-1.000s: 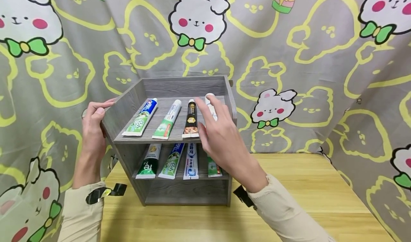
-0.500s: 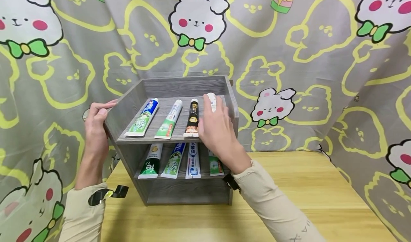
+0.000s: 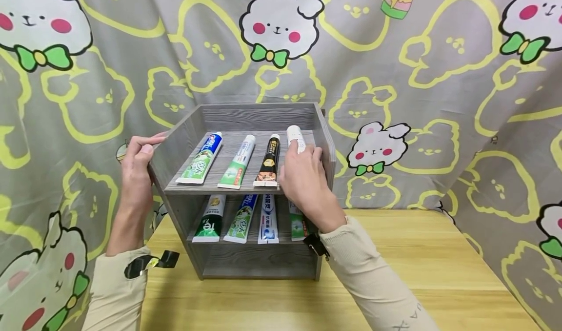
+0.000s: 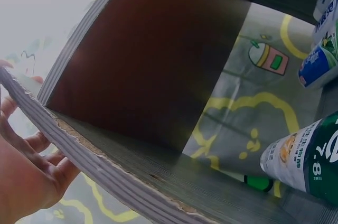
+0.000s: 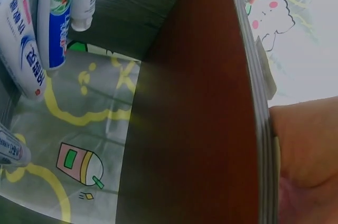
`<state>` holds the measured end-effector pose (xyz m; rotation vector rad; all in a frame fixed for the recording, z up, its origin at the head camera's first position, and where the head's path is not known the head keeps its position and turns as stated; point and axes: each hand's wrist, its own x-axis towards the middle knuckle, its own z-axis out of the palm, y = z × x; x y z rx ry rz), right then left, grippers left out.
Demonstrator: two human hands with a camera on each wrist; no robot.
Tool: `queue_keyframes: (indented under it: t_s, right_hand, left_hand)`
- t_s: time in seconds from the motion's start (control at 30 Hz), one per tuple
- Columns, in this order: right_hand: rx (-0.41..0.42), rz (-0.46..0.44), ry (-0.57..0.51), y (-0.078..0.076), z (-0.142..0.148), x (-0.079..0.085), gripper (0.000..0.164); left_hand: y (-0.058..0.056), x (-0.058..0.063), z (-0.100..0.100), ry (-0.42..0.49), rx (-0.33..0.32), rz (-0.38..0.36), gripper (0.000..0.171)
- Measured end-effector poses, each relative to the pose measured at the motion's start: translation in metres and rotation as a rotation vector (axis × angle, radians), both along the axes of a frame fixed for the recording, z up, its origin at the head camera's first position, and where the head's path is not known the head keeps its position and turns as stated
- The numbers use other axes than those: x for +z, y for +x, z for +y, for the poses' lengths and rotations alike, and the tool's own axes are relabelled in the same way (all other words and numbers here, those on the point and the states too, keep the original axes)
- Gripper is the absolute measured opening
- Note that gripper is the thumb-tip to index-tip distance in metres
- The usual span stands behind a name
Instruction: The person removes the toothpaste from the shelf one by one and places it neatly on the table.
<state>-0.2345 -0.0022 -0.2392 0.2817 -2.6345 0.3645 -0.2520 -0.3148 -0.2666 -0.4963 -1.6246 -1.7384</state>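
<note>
A grey wood-grain shelf rack [image 3: 259, 106] stands on the table. At its upper left side panel, my left hand [image 3: 137, 175] grips the edge; the left wrist view shows those fingers [image 4: 39, 142] along the panel. My right hand [image 3: 307, 179] holds a white-capped toothpaste tube [image 3: 295, 134] at the right end of the top shelf, hiding most of its body. Beside it lie a black toothpaste tube [image 3: 269, 160], a white-and-green one [image 3: 239, 162] and a blue-and-green one [image 3: 202, 157]. The right wrist view shows only part of the right hand, beyond the board.
On the middle shelf lie several more tubes, including a dark green one [image 3: 210, 221] and a white-and-blue one [image 3: 268, 221]. The bottom compartment [image 3: 259, 261] sits below them. A wooden table [image 3: 395, 262] extends right, and a patterned curtain [image 3: 351, 96] hangs close behind.
My right hand has come down from above the white-capped tube, its spread fingers closing around it. The left hand keeps its grip on the rack. The head view has shifted slightly.
</note>
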Motion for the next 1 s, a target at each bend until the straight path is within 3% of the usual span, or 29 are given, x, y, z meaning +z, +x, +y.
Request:
queue_keyframes:
  t_s: [0.2, 0.33, 0.53, 0.77, 1.0]
  right_hand:
    - [0.001, 0.061, 0.024, 0.003, 0.001, -0.003, 0.054]
    - [0.001, 0.081, -0.051, 0.009, 0.001, -0.002, 0.05]
    - [0.024, 0.18, -0.17, 0.02, 0.003, 0.002, 0.054]
    - [0.145, 0.318, -0.313, 0.047, 0.01, 0.008, 0.067]
    - [0.208, 0.347, -0.41, 0.077, 0.029, 0.007, 0.082]
  left_hand:
    - [0.0, 0.001, 0.003, -0.028, 0.002, 0.005, 0.031]
    - [0.0, 0.0, 0.004, -0.022, 0.005, 0.009, 0.031]
    - [0.0, 0.001, 0.005, 0.015, 0.007, 0.006, 0.031]
    - [0.003, 0.0, 0.001, 0.038, 0.025, -0.007, 0.031]
    - [0.0, 0.001, 0.002, 0.032, 0.006, -0.002, 0.029]
